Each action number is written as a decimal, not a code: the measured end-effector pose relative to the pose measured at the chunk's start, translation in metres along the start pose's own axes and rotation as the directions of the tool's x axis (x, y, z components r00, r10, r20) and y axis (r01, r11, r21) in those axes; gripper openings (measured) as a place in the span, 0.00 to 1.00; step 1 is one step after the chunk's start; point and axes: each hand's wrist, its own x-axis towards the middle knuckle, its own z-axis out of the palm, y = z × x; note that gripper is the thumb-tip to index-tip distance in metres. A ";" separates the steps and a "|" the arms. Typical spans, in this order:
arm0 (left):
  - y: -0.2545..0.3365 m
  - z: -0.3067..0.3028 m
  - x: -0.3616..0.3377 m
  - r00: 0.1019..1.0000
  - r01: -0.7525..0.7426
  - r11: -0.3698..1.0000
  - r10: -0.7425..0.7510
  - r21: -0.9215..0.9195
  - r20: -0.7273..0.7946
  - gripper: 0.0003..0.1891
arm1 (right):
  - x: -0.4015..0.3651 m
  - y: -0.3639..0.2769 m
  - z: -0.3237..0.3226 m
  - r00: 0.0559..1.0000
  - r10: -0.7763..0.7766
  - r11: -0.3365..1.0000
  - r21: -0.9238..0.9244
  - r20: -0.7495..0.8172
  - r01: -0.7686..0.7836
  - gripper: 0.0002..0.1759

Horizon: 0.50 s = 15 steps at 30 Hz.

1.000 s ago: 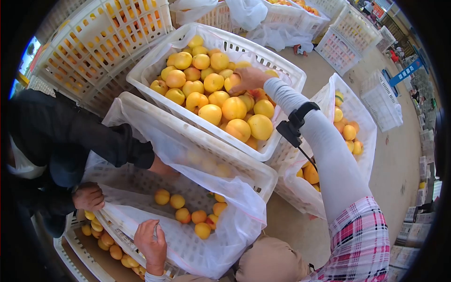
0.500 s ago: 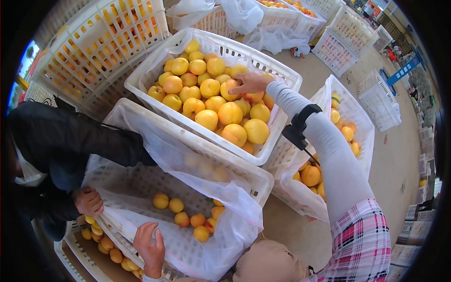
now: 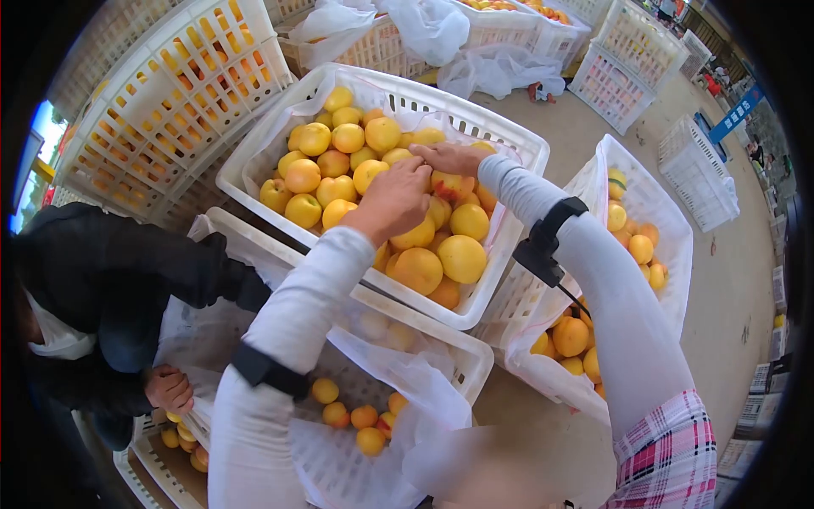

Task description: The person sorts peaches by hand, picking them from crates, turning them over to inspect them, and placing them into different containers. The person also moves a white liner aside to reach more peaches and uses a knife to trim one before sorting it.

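Observation:
A white plastic crate (image 3: 517, 136) with a plastic liner is heaped with yellow peaches (image 3: 348, 138). Over the middle of the heap my left hand (image 3: 397, 199) reaches in, its fingers bent and pressed together; whatever they hold is hidden. Its fingertips meet those of my right hand (image 3: 449, 159), which lies palm down with fingers stretched out over the fruit. Just under the right palm shows a red-blotched peach (image 3: 452, 185). In front stands a lower lined crate (image 3: 471, 360) with several peaches (image 3: 365, 416) at its bottom, partly covered by my left sleeve.
Another person's hand (image 3: 170, 388) grips the liner of the lower crate at left. More peaches fill a lined crate (image 3: 670, 229) at right. Stacked crates (image 3: 182, 85) rise at upper left. Loose plastic bags (image 3: 500, 70) lie behind; white crates (image 3: 697, 174) stand on the floor.
My left hand has moved from above the lower crate up and right to the full crate, beside my right hand. The right hand has shifted slightly right.

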 end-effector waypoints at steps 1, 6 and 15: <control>-0.004 0.011 0.017 0.994 0.038 0.998 -0.043 0.048 0.098 0.26 | -0.006 -0.005 -0.005 0.998 0.054 0.997 0.061 -0.008 -0.054 0.45; -0.016 0.041 0.026 0.999 0.024 0.986 -0.028 0.164 0.024 0.25 | -0.025 -0.011 -0.033 0.989 0.123 0.958 0.248 0.085 -0.141 0.45; -0.021 0.036 0.020 0.996 0.010 0.995 -0.019 0.097 0.093 0.27 | -0.026 0.001 -0.034 0.974 0.087 0.986 -0.160 0.210 -0.053 0.40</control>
